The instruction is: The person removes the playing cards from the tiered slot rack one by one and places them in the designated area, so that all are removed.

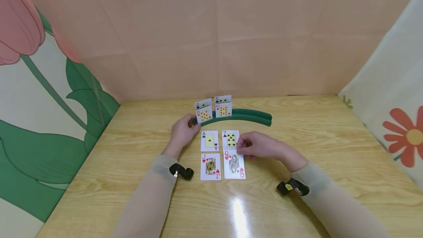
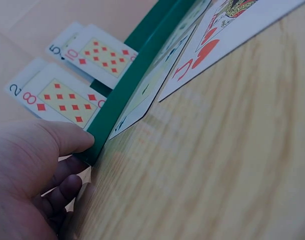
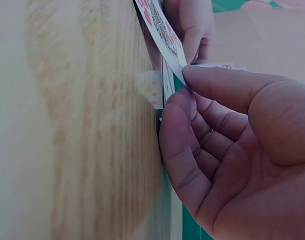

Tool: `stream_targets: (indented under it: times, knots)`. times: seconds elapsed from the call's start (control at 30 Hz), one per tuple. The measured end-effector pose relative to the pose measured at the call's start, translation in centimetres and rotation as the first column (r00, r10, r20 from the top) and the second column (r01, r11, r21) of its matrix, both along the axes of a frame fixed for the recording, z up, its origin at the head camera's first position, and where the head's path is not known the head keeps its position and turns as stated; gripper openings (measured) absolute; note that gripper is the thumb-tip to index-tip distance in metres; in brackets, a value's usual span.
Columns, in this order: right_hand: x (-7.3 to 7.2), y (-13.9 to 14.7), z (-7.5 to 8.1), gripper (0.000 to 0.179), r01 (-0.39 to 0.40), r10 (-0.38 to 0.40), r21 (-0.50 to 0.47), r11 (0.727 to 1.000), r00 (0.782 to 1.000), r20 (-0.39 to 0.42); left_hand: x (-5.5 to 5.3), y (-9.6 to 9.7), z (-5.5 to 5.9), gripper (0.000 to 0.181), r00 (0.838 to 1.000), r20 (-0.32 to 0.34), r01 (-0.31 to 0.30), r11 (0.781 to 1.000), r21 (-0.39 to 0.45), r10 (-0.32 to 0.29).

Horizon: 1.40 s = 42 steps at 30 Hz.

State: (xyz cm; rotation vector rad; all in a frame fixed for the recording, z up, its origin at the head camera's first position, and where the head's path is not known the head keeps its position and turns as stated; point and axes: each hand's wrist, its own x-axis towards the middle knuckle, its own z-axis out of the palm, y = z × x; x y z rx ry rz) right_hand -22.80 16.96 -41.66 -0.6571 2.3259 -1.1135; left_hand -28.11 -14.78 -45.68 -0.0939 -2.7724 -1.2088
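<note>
Wooden table (image 1: 99, 164): queen of hearts (image 1: 234, 164), corner pinched by right hand (image 1: 260, 145); green rack (image 1: 250, 114) (twelve o'clock from the queen), end pinched by left hand (image 1: 183, 132).

The face-up queen (image 1: 234, 167), red hearts, its one-o'clock corner pinched and raised, sits at six o'clock from the curved green rack (image 1: 252, 116), whose nine-o'clock half holds standing cards (image 1: 223, 111).

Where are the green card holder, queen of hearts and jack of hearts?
Green card holder (image 1: 251, 115), head view: its bare right-hand stretch.
Queen of hearts (image 1: 234, 164), head view: middle of its face.
Jack of hearts (image 1: 210, 166), head view: middle of its face.
</note>
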Motion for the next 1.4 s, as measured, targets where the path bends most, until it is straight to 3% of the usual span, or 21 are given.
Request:
stream_targets:
  times: [0.83,1.4]
  knots:
    - [0.34,-0.63,-0.16,0.009,-0.003,0.022,0.145,0.989,0.992,-0.128,0.1,-0.01,-0.14,0.035,1.0,-0.009,0.001,1.0,-0.008,-0.001]
    - [0.49,-0.92,-0.24,0.011,0.017,0.007,0.162,0.987,0.99,-0.143,0.09,0.03,0.01,0.034,1.0,-0.006,-0.007,1.0,-0.01,0.007]
